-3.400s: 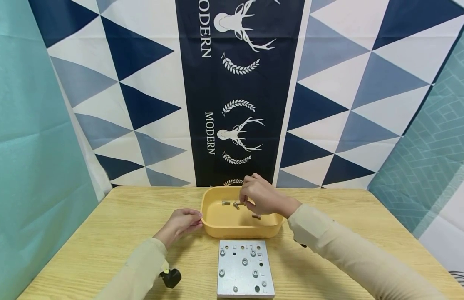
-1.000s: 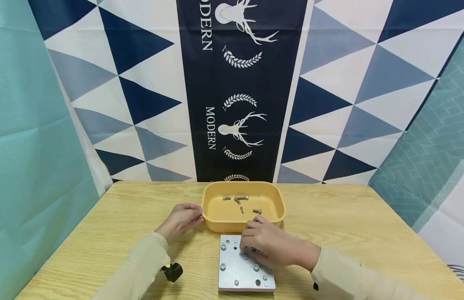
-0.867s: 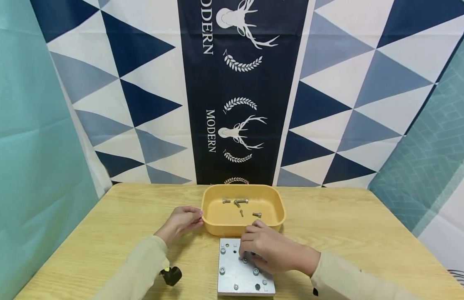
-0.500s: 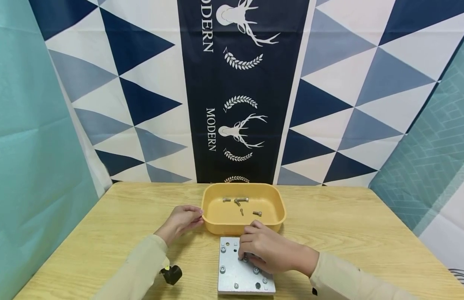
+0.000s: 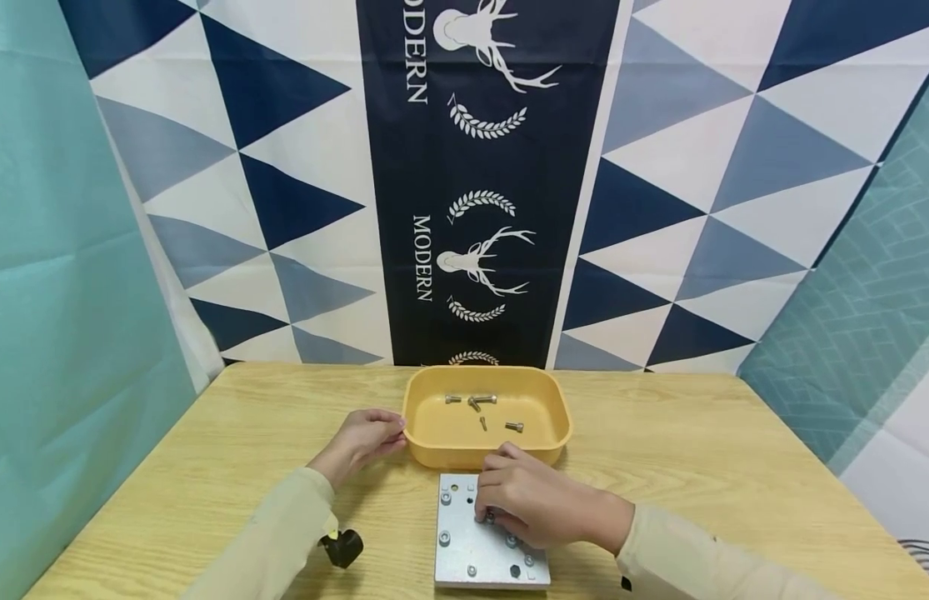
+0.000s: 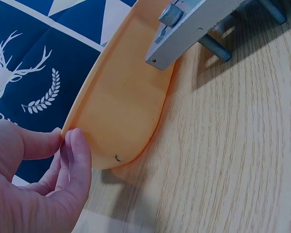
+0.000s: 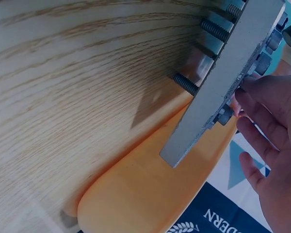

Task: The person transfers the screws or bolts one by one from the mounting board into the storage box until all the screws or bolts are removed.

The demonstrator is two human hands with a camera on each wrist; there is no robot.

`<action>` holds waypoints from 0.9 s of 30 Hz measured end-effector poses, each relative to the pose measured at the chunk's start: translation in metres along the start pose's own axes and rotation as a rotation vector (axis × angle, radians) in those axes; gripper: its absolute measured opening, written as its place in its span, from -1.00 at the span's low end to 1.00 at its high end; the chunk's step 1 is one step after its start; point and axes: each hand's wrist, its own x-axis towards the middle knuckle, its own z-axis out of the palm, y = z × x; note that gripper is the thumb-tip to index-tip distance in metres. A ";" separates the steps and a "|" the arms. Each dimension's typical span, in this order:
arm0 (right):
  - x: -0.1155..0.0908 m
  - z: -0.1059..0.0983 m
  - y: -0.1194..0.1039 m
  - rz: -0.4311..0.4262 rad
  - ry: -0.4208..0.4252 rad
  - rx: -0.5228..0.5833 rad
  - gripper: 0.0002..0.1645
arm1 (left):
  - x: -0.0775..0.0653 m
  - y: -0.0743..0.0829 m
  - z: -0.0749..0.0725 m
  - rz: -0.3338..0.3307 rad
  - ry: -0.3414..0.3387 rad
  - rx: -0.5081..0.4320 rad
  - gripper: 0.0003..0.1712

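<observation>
My left hand [image 5: 365, 437] pinches the left rim of a yellow plastic bin [image 5: 452, 457] between thumb and fingers. Several loose socket-head bolts [image 5: 515, 427] lie on the bin's floor. In front of it stands a silver metal plate [image 5: 460, 557] carrying several bolts. My right hand [image 5: 539, 500] is over the plate's upper right part, its curled index finger and thumb at the head of the middle bolt [image 5: 490, 518]. In the right wrist view the fingertips meet the plate's top face, and the hand hides part of it. Threaded bolt shanks [image 7: 186, 84] stick out below the plate.
The wooden table [image 5: 277, 425] reaches back to a patterned cloth [image 5: 471, 167] hanging behind it. A teal cloth [image 5: 74, 292] borders the left side. A black wrist camera [image 5: 342, 548] hangs under the left sleeve, near the tabletop.
My right hand has come from inside the bin to the plate, and over the last second its fingers shift slightly at the middle bolt. My left hand keeps its hold on the rim.
</observation>
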 end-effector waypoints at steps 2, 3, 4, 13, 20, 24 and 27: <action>0.002 0.001 -0.001 -0.001 -0.003 0.000 -0.79 | 0.000 -0.002 -0.002 0.001 0.002 0.001 -0.68; 0.003 0.001 -0.001 -0.004 -0.001 -0.002 -0.79 | 0.000 -0.003 -0.003 0.003 0.004 -0.001 -0.68; 0.004 0.001 -0.001 -0.007 0.000 -0.004 -0.79 | 0.000 -0.003 -0.004 0.003 0.005 -0.001 -0.68; 0.004 0.002 -0.001 0.018 -0.012 -0.005 -0.78 | 0.004 -0.001 -0.001 0.008 0.011 -0.019 -0.70; 0.005 0.002 -0.001 0.007 0.003 -0.017 -0.79 | 0.005 0.000 -0.001 0.004 0.024 -0.020 -0.70; 0.005 0.001 -0.001 0.003 0.002 -0.013 -0.79 | 0.005 0.002 -0.002 -0.004 0.007 -0.023 -0.68; 0.005 -0.002 0.000 0.017 -0.005 -0.003 -0.80 | 0.005 0.004 -0.002 -0.006 -0.003 -0.026 -0.68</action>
